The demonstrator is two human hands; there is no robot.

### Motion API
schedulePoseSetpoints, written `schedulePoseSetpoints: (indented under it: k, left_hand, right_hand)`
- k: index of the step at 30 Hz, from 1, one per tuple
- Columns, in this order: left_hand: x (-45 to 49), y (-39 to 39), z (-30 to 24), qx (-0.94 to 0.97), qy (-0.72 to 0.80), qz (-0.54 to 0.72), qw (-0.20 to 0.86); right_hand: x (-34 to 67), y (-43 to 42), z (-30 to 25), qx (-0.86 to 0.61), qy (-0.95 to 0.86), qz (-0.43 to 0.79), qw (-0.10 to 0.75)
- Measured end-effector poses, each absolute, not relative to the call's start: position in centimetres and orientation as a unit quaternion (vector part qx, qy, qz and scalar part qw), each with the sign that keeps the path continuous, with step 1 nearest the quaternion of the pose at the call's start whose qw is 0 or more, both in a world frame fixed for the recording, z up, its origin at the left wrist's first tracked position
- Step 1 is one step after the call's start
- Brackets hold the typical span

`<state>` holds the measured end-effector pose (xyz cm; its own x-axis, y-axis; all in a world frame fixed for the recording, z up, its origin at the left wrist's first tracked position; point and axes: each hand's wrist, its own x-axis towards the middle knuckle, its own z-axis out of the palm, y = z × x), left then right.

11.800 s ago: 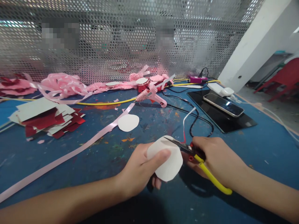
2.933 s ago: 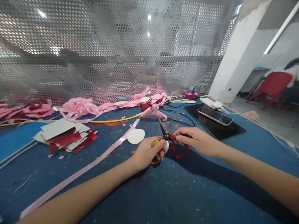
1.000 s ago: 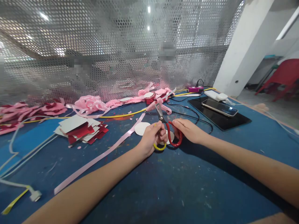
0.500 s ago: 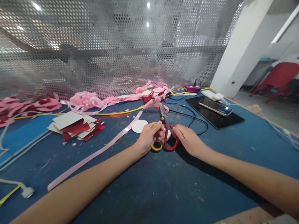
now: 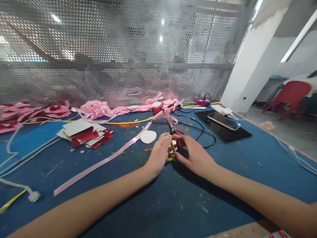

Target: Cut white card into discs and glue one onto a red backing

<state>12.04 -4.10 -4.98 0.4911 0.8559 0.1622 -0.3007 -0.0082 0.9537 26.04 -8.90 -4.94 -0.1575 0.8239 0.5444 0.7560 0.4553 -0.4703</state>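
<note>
Both my hands meet at the middle of the blue table [image 5: 104,185]. My left hand [image 5: 159,152] pinches the yellow handle of a pair of scissors [image 5: 171,132], whose blades point away from me. My right hand [image 5: 193,152] is closed round the red handle on the other side. The two handles are pressed close together. A bit of a white paper disc [image 5: 172,144] shows between my fingers, mostly hidden. A second white disc [image 5: 148,136] lies flat on the table just beyond my left hand.
A pink glue gun [image 5: 165,115] and black cables lie behind the scissors. A phone [image 5: 223,121] rests on a black tablet at the right. A stack of red and white cards [image 5: 83,134], a long pink ribbon [image 5: 104,160] and pink bows are at the left. Perforated metal screen behind.
My hands have pushed the scissor handles together, so the blades have closed. The right hand now covers most of the red handle. The view has shifted slightly.
</note>
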Motion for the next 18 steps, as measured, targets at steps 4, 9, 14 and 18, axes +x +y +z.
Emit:
schedulePoseSetpoints:
  k: [4,9,14,18]
  left_hand:
    - [11.5,-5.5,-3.1,0.707,0.213,0.383,0.555]
    - [9.7,-2.8,-1.5,0.86,0.203,0.367,0.291]
    - [8.8,1.4,-4.5,0.884,0.309,0.291,0.195]
    - [8.9,2.2,-5.7,0.883,0.338,0.222,0.237]
  right_hand:
    - [26.6,-8.1,-4.9,-0.491,-0.655,0.292,0.495]
    - [29.5,-7.2,-3.7,-0.533,-0.549,0.366,0.53]
    - [33.0,-7.9,-3.5,-0.62,-0.659,0.174,0.389]
    - [33.8,-8.7,-3.6,-0.643,-0.679,0.141,0.325]
